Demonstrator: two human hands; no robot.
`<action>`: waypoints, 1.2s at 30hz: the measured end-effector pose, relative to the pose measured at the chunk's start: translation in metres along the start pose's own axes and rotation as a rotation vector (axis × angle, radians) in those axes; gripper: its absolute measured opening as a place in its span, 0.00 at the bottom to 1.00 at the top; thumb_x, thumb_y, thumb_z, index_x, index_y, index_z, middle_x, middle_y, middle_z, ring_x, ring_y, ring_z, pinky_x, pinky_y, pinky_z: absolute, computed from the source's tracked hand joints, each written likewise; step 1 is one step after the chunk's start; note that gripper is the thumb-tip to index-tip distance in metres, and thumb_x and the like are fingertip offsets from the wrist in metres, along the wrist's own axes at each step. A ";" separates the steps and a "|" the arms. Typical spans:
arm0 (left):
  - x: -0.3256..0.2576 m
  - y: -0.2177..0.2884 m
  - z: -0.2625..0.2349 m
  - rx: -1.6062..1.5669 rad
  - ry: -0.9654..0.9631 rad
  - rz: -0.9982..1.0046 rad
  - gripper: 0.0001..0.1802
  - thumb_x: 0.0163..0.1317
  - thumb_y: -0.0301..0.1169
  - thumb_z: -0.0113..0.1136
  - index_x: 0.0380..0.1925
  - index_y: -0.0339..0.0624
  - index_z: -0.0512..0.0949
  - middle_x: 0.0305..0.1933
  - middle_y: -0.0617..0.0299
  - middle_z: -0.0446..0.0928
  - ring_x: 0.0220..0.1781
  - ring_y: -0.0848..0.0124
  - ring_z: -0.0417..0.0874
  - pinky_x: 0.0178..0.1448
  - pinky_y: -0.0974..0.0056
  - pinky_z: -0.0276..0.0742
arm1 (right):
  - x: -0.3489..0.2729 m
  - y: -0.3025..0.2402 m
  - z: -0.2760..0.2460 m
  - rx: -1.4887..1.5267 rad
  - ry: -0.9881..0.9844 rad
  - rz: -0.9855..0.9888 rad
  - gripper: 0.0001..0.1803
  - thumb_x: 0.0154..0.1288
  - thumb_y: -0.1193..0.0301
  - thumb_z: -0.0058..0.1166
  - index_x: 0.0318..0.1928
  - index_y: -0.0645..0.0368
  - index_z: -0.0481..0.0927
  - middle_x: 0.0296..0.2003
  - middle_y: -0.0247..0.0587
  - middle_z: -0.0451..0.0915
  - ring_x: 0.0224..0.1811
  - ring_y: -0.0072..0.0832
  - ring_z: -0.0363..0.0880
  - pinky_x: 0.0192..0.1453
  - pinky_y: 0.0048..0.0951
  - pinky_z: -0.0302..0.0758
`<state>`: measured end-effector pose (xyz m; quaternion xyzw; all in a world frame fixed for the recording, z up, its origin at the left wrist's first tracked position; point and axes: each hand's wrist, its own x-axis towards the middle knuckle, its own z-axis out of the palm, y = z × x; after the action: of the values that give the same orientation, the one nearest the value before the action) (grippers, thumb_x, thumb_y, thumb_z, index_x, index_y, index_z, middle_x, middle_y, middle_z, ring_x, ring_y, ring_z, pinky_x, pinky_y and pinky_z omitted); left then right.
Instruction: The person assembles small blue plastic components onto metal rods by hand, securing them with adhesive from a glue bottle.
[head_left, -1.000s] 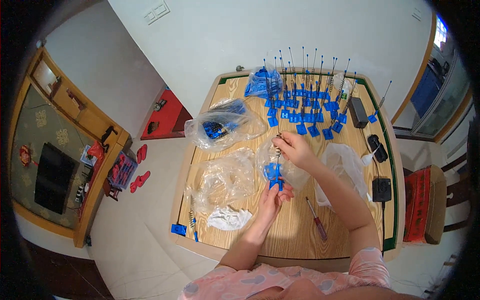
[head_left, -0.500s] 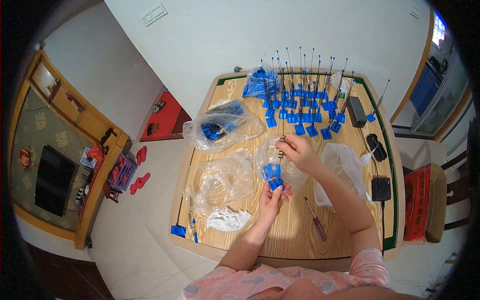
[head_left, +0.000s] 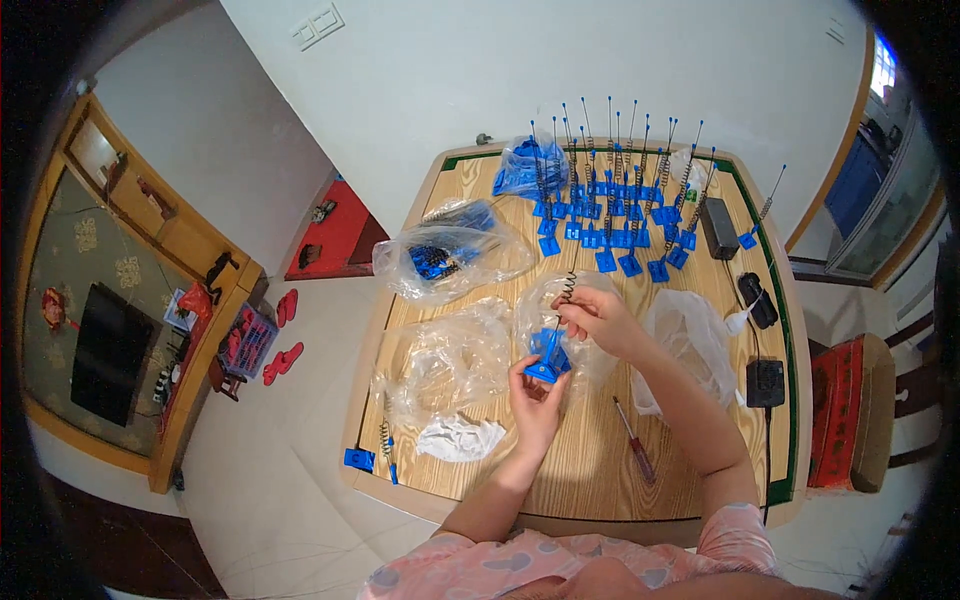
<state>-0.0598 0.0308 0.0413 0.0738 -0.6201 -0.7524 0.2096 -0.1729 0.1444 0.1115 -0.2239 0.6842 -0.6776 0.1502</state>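
Note:
At the middle of the table, my left hand (head_left: 537, 408) is closed on a small blue plastic base (head_left: 542, 372), fingers along its edges. Just above it my right hand (head_left: 602, 322) pinches a dark coil spring (head_left: 569, 285), which stands nearly upright over the base. A thin rod seems to run from the spring down to the base; the fingers partly cover the joint. Behind both hands lies an open clear plastic bag (head_left: 597, 372) with more blue pieces in it.
Several finished-looking blue bases with upright springs (head_left: 605, 225) stand at the back. Bags of blue parts (head_left: 455, 250) lie at the back left. A screwdriver (head_left: 636, 445) and a white bag (head_left: 690, 350) are on the right, beside black adapters (head_left: 766, 383). Crumpled white tissue (head_left: 458, 438) lies front left.
My left hand has turned the blue base so its flat face shows more. My right hand has slid a little lower on the spring, baring its upper coils.

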 end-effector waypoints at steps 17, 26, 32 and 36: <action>-0.001 -0.004 -0.008 -0.476 -0.263 -0.308 0.16 0.66 0.35 0.44 0.50 0.39 0.65 0.36 0.59 0.74 0.32 0.74 0.75 0.34 0.72 0.70 | -0.006 -0.012 0.000 0.033 0.032 0.049 0.07 0.62 0.71 0.49 0.35 0.62 0.74 0.24 0.30 0.75 0.23 0.15 0.71 0.27 0.17 0.68; -0.004 -0.007 0.001 -0.297 -0.274 -0.176 0.22 0.61 0.25 0.50 0.56 0.40 0.59 0.39 0.60 0.74 0.33 0.76 0.74 0.36 0.73 0.70 | -0.032 -0.066 -0.057 -0.339 0.463 -0.135 0.08 0.59 0.71 0.52 0.35 0.63 0.74 0.22 0.35 0.75 0.23 0.19 0.71 0.28 0.22 0.70; -0.009 -0.009 0.004 -0.251 -0.178 -0.230 0.15 0.59 0.21 0.52 0.47 0.40 0.68 0.33 0.66 0.73 0.29 0.80 0.73 0.30 0.77 0.67 | -0.037 -0.067 -0.157 -0.964 0.888 0.039 0.10 0.59 0.70 0.49 0.37 0.65 0.73 0.28 0.57 0.76 0.32 0.48 0.76 0.36 0.40 0.71; -0.009 -0.012 0.009 -0.244 -0.190 -0.292 0.12 0.59 0.20 0.52 0.43 0.40 0.69 0.31 0.66 0.73 0.27 0.80 0.73 0.29 0.76 0.67 | -0.023 -0.021 -0.178 -1.118 0.916 0.118 0.12 0.59 0.68 0.48 0.39 0.65 0.71 0.30 0.61 0.76 0.36 0.53 0.75 0.41 0.47 0.70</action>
<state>-0.0575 0.0447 0.0300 0.0656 -0.5241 -0.8478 0.0465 -0.2422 0.3097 0.1368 0.0764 0.9336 -0.2430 -0.2521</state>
